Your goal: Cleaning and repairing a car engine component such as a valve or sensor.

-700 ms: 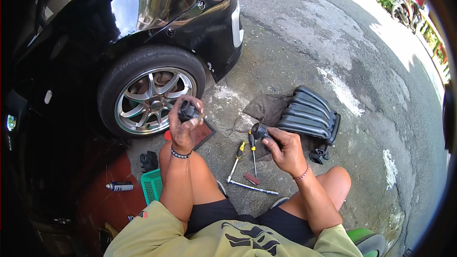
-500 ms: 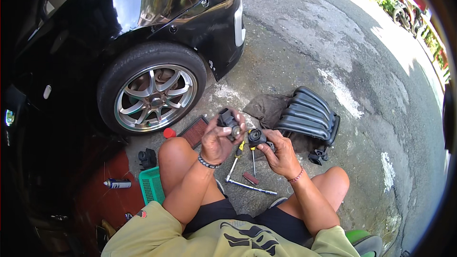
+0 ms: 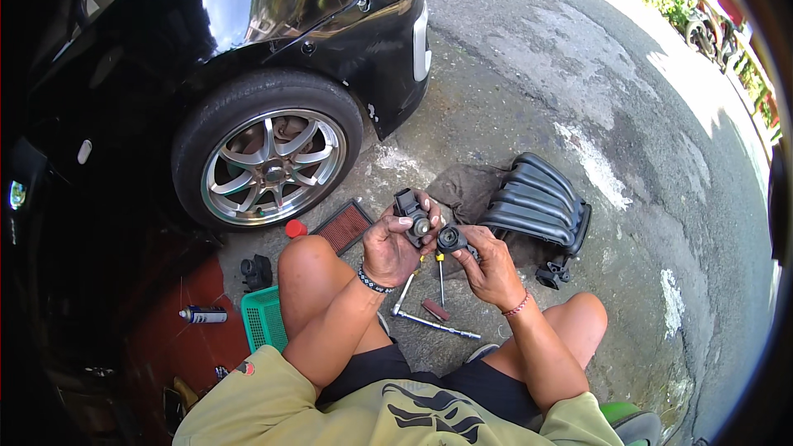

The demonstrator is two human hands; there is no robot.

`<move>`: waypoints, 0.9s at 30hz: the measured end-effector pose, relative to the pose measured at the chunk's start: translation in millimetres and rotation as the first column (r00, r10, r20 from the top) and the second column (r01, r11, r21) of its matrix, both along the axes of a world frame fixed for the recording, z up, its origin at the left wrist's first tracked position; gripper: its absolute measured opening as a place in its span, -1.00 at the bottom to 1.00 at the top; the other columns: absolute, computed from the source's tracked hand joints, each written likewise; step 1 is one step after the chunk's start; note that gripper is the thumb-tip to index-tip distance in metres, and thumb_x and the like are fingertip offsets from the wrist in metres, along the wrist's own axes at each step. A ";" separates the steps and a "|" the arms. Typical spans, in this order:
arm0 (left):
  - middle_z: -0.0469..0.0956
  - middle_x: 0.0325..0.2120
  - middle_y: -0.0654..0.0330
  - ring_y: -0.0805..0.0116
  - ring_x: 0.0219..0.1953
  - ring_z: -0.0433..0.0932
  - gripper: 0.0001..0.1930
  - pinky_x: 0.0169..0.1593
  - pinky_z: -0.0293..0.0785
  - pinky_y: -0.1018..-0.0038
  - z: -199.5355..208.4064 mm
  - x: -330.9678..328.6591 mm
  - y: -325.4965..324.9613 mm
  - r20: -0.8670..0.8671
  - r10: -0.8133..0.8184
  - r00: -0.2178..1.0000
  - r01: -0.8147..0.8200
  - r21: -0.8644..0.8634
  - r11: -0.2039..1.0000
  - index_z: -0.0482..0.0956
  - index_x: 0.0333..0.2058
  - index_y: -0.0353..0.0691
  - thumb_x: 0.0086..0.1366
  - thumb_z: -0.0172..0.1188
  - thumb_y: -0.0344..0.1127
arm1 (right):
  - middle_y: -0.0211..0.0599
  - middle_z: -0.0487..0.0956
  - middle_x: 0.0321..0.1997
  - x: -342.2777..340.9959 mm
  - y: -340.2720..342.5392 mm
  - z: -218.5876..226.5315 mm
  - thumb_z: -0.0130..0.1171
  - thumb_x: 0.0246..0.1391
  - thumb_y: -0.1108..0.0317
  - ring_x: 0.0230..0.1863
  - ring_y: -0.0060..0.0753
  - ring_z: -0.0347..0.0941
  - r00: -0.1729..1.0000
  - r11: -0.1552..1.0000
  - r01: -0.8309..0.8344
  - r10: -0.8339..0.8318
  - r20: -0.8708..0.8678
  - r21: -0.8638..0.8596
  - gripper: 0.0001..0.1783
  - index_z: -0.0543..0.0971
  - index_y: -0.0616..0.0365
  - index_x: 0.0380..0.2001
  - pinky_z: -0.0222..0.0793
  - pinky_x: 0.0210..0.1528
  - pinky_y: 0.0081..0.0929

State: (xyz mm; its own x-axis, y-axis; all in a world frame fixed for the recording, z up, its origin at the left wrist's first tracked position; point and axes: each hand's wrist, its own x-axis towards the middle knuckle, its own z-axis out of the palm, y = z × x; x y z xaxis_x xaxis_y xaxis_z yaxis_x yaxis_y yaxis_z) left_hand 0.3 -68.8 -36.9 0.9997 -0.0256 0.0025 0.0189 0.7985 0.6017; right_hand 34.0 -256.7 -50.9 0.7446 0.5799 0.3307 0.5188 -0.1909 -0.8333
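2 black parts (image 3: 411,213), edges close

A black plastic part (image 3: 412,213), blocky at its upper end and rounder below with a small pale knob on its face, tilts slightly in the grip of the left hand (image 3: 392,248). Just beside it, on its right, a black tube-like piece (image 3: 449,238) is pinched in the right hand (image 3: 493,271), its round, ringed end with a dark centre facing up; fingers hide the rest of it.
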 end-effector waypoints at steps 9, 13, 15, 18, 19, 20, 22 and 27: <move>0.41 -0.39 0.14 0.38 -0.44 0.36 -0.61 -0.46 0.29 0.49 -0.6 1.0 0.0 -0.014 -0.040 0.999 0.038 -0.115 0.993 0.39 -0.19 -0.22 -0.01 0.11 -0.19 | -0.02 0.61 -0.14 -1.2 -0.9 2.5 0.25 0.08 0.39 -0.05 0.03 0.52 1.000 1.000 0.010 -0.010 0.024 0.004 -0.66 0.54 0.26 -0.06 0.36 0.09 -0.22; 0.38 -0.43 0.16 0.37 -0.45 0.34 -0.60 -0.46 0.27 0.49 -1.2 2.9 0.5 0.029 -0.115 0.993 0.118 -0.186 0.975 0.38 -0.25 -0.19 -0.06 0.14 -0.11 | -0.03 0.62 -0.16 -0.5 -3.0 2.2 0.28 0.04 0.40 -0.06 0.02 0.53 1.000 1.000 0.006 -0.006 0.026 0.031 -0.65 0.55 0.25 -0.08 0.38 0.07 -0.21; 0.38 -0.44 0.17 0.37 -0.45 0.33 -0.59 -0.44 0.27 0.49 -2.1 3.5 0.9 0.023 -0.111 0.994 0.113 -0.172 0.979 0.37 -0.27 -0.18 -0.08 0.14 -0.09 | -0.04 0.62 -0.16 -0.2 -3.5 1.8 0.30 0.02 0.40 -0.06 0.00 0.53 0.999 0.999 -0.006 0.003 0.049 0.047 -0.66 0.56 0.25 -0.10 0.37 0.07 -0.21; 0.38 -0.46 0.17 0.36 -0.45 0.32 -0.58 -0.41 0.26 0.50 -3.2 3.8 0.6 0.041 -0.125 0.991 0.131 -0.164 0.978 0.36 -0.29 -0.17 -0.12 0.15 -0.07 | -0.05 0.62 -0.16 0.0 -4.1 1.8 0.31 0.00 0.40 -0.06 -0.01 0.53 0.997 0.999 -0.004 0.000 0.083 0.052 -0.66 0.57 0.25 -0.12 0.37 0.07 -0.21; 0.38 -0.46 0.18 0.36 -0.44 0.31 -0.58 -0.39 0.25 0.50 -3.4 3.4 0.3 0.062 -0.145 0.988 0.153 -0.166 0.974 0.36 -0.30 -0.17 -0.13 0.15 -0.07 | -0.05 0.62 -0.16 -0.3 -4.3 2.0 0.31 0.00 0.40 -0.06 -0.01 0.53 0.997 0.998 -0.005 0.001 0.075 0.055 -0.66 0.57 0.25 -0.12 0.37 0.07 -0.21; 0.38 -0.46 0.18 0.36 -0.44 0.31 -0.58 -0.39 0.25 0.50 -3.5 3.3 0.3 0.056 -0.134 0.989 0.142 -0.170 0.975 0.36 -0.30 -0.17 -0.13 0.15 -0.07 | -0.06 0.62 -0.16 -0.2 -4.6 2.4 0.32 0.00 0.40 -0.06 -0.01 0.53 0.997 0.999 -0.006 0.002 0.080 0.053 -0.65 0.57 0.25 -0.12 0.37 0.08 -0.21; 0.38 -0.46 0.18 0.35 -0.44 0.30 -0.58 -0.37 0.24 0.51 -3.9 3.5 0.2 0.074 -0.140 0.987 0.149 -0.142 0.979 0.36 -0.32 -0.17 -0.16 0.16 -0.09 | -0.07 0.62 -0.16 0.6 -5.2 3.2 0.32 -0.01 0.40 -0.06 -0.01 0.53 0.996 0.999 -0.008 0.003 0.085 0.052 -0.64 0.57 0.25 -0.11 0.37 0.08 -0.21; 0.38 -0.45 0.15 0.33 -0.39 0.32 -0.56 -0.37 0.26 0.52 -7.1 4.6 0.8 0.101 -0.130 0.986 0.141 -0.111 0.984 0.35 -0.32 -0.19 -0.20 0.18 -0.11 | -0.10 0.63 -0.15 1.0 -5.6 5.1 0.34 -0.03 0.39 -0.02 0.03 0.51 0.991 0.999 -0.001 -0.006 0.132 0.050 -0.64 0.58 0.23 -0.12 0.35 0.14 -0.16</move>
